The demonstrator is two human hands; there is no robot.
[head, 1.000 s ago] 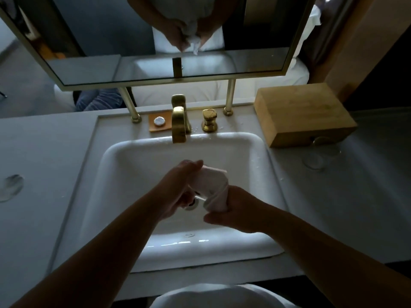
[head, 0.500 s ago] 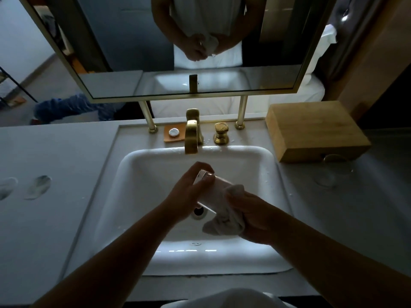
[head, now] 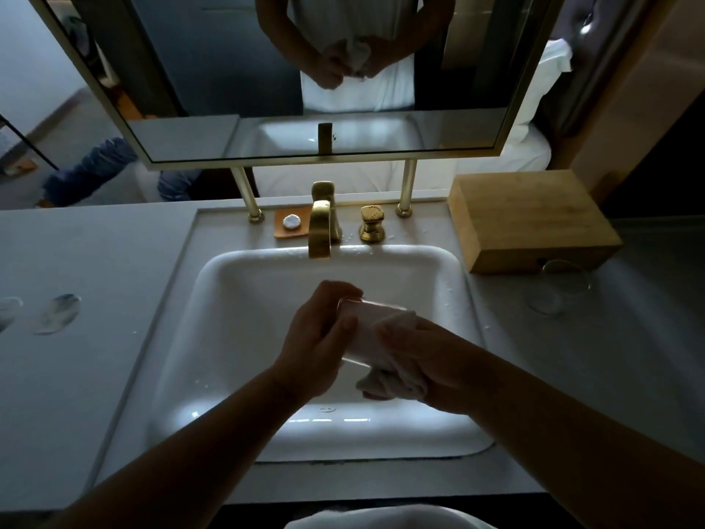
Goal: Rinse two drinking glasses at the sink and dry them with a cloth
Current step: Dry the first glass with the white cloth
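Two hands meet above the white sink (head: 236, 284), and between them we hold a drinking glass (head: 356, 318) lying tilted, its rim toward eleven o'clock. Our left hand (head: 318, 341) curls its grip round the rim end, fingers over the top and thumb (head: 345, 330) pressed on the near side. Our right hand (head: 435, 360) clamps a white cloth (head: 389, 379) against the base end of the glass, at four o'clock from the left grip; part of the cloth sits inside or around the glass, we cannot tell which, and a bunch of it hangs below the right palm. Both grips are closed on what they carry, touching each other through the glass.

At two o'clock from the hands, a second glass (head: 557, 288) stands upright on the grey desk (head: 87, 269), just in front of a wooden box (head: 530, 219). At twelve o'clock a gold tap (head: 322, 227) reaches over the basin, with a gold knob (head: 372, 223) to its right and a small orange tray (head: 292, 223) to its left. Behind them hangs a mirror (head: 419, 135).
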